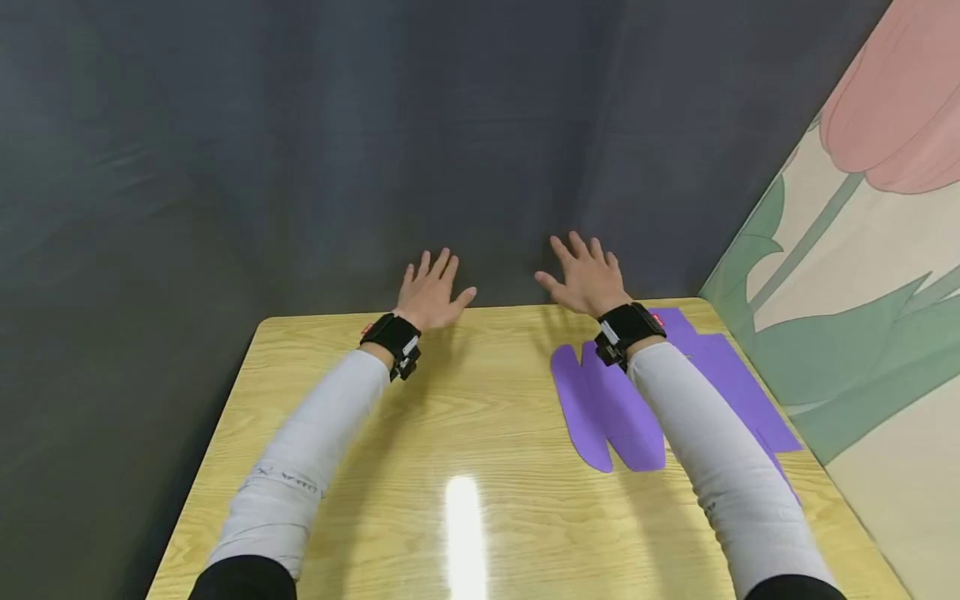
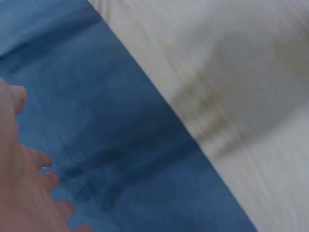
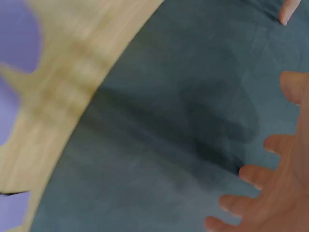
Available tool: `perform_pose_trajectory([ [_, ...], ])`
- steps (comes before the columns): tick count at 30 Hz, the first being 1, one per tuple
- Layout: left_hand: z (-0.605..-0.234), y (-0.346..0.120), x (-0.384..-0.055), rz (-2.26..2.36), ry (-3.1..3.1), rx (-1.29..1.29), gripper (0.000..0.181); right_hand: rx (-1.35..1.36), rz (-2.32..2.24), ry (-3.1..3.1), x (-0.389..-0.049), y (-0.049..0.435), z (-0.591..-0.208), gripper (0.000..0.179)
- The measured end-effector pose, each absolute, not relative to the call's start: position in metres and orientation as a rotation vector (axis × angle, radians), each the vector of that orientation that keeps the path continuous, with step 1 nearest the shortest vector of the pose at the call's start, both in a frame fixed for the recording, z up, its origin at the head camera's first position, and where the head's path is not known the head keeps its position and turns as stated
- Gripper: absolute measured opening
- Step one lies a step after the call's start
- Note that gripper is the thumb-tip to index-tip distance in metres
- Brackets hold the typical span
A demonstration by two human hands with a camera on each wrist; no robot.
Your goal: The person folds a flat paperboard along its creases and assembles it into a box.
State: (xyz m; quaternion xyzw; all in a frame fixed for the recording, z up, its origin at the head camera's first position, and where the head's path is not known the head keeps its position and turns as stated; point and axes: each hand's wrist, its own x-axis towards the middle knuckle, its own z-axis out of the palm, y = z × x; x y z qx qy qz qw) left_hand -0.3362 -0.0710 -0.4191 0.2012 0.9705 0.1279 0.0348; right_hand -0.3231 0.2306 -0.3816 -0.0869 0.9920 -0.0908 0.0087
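Note:
Both hands are stretched forward over the far edge of the wooden table (image 1: 450,400), fingers spread and holding nothing. My left hand (image 1: 431,298) is left of centre, palm down, its thumb out to the right; in the left wrist view its fingers (image 2: 38,157) show along the left side. The right hand (image 1: 588,279) reaches out at the right with its thumb pointing left, and its fingers (image 3: 256,176) show in the right wrist view. Nearest to it are flat purple cut-out pieces (image 1: 622,408) on the table, partly hidden beneath the right forearm.
A dark curtain-like sheet (image 1: 487,150) hangs behind the table and down its left side. On the right stands a wall covering with a pink tulip print (image 1: 892,108). Glare (image 1: 465,533) shines on the tabletop near the front.

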Motion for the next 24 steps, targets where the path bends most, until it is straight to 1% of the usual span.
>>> perform_pose_trajectory([
  [5, -0.446, -0.045, -0.309, 0.455, 2.965, 0.816, 0.076, -0.051, -0.414, 3.057, -0.298, 0.28, -0.414, 0.089],
  [9, -0.466, -0.022, -0.284, 0.488, 2.915, 0.964, 0.074, 0.12, -0.511, 2.965, -0.278, 0.308, -0.442, 0.096],
  [16, -0.498, 0.011, -0.248, 0.527, 2.755, 1.161, 0.069, 0.296, -0.544, 2.815, -0.253, 0.332, -0.482, 0.104],
  [20, -0.514, 0.031, -0.235, 0.487, 2.689, 1.253, 0.074, 0.352, -0.549, 2.782, -0.244, 0.342, -0.498, 0.11],
  [24, -0.525, 0.05, -0.227, 0.477, 2.637, 1.309, 0.082, 0.506, -0.544, 2.755, -0.233, 0.349, -0.507, 0.117],
])
